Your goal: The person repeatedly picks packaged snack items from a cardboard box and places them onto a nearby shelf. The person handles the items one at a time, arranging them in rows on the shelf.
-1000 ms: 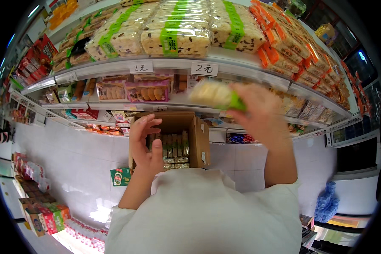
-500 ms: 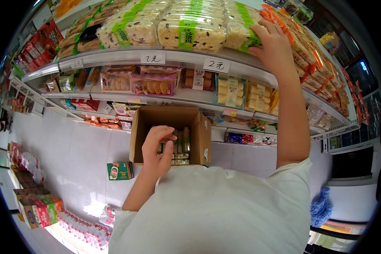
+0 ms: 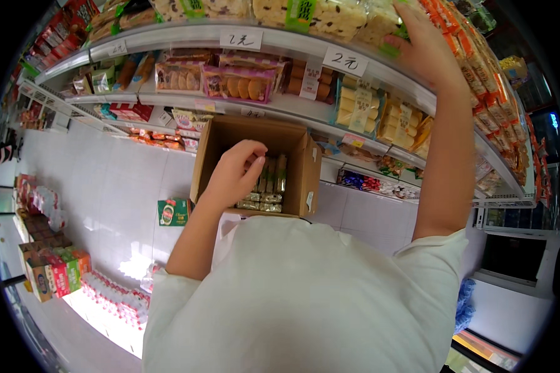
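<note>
At the top shelf's right part, my right hand grips the end of a clear-wrapped pack of pale puffed-dough cakes; its thumb rests at the front, while the fingers reach along the side. Similar packs with green bands stand to its left. Below, my left hand hovers over an open cardboard box, bent loosely, thumb apart from the fingers, with nothing visible in it. Several wrapped packs lie inside the box, partly hidden by that hand.
The curved shelf edge carries handwritten price cards. Lower shelves hold bagged pastries and roll packs. Orange-wrapped snacks are stacked at right. A green carton lies on the floor; bottle packs stand lower left.
The whole view has shifted, so the shelf and box sit higher in it. My right hand stays at the same pack, and my left hand remains over the box.
</note>
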The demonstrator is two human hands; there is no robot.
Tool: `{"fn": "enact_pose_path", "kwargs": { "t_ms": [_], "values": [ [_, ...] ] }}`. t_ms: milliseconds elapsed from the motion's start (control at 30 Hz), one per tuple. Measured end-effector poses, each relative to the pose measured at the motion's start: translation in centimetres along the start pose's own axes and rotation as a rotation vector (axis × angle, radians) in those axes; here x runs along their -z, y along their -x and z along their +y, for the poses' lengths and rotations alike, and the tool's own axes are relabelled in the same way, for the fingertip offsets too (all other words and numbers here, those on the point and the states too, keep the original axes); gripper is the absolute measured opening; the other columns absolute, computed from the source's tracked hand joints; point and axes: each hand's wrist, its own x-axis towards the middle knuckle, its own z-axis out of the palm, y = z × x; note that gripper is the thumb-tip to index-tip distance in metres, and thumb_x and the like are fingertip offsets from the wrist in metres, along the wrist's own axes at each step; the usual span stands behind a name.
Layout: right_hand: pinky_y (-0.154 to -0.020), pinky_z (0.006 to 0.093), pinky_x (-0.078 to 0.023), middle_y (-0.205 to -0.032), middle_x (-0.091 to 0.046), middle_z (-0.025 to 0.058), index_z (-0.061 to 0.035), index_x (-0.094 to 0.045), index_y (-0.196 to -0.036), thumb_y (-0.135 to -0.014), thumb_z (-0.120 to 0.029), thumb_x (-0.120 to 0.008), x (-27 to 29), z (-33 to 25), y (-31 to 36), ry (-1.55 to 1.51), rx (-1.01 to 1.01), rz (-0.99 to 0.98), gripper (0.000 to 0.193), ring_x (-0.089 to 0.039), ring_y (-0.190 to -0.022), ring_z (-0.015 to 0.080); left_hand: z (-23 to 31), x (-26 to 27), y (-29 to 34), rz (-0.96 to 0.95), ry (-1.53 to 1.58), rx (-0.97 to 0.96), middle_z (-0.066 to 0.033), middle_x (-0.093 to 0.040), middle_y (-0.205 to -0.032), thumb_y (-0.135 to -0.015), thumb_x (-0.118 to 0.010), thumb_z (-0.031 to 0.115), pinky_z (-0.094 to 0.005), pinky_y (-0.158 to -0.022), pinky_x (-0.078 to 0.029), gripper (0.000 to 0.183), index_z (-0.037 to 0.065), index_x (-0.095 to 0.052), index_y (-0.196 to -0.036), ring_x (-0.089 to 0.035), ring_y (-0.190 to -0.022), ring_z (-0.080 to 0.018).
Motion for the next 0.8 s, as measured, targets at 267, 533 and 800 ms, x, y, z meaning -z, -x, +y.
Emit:
{"fn": "enact_pose_path", "kwargs": {
  "t_ms": [267, 533, 800],
  "values": [
    [-0.111, 0.0445, -0.045, -0.145, -0.052, 0.0244, 0.0034, -0.051, -0.140, -0.087, -0.018, -0.079, -0.8, -1.3, 0.9, 0.106, 0.021, 0.187, 0.064, -0.052, -0.133, 0.0391, -13.5, -7.8, -5.2, -0.755, -0.585, 0.208, -0.0228, -0.070, -0.120, -0.093, -0.066, 0.023, -0.0488, -0.097, -0.054, 0.041, 0.003, -0.066, -0.129, -0.067, -0.112, -0.0399],
    [-0.107, 0.0437, -0.049, -0.134, -0.065, 0.0151, -0.0055, -0.069, -0.120, -0.086, -0.004, -0.073, -3.1, -7.4, 13.6, -0.345, 0.034, 0.498, 0.035, -0.060, -0.127, 0.0354, -24.2, -16.8, -3.8, -1.271, -0.731, 0.314, -0.0223, -0.064, -0.139, -0.087, -0.069, 0.015, -0.0479, -0.100, -0.053, 0.053, 0.005, -0.063, -0.139, -0.065, -0.124, -0.0377],
    [-0.101, 0.0434, -0.051, -0.126, -0.067, 0.0156, -0.0013, -0.070, -0.105, -0.086, -0.005, -0.070, -13.9, -15.0, 27.9, -0.864, -0.393, 0.012, 0.020, -0.063, -0.119, 0.0361, -21.2, -16.0, -3.5, -1.247, -0.642, 0.429, -0.0217, -0.060, -0.145, -0.084, -0.073, 0.016, -0.0508, -0.105, -0.050, 0.067, 0.014, -0.056, -0.149, -0.062, -0.128, -0.0412]
  ]
}}
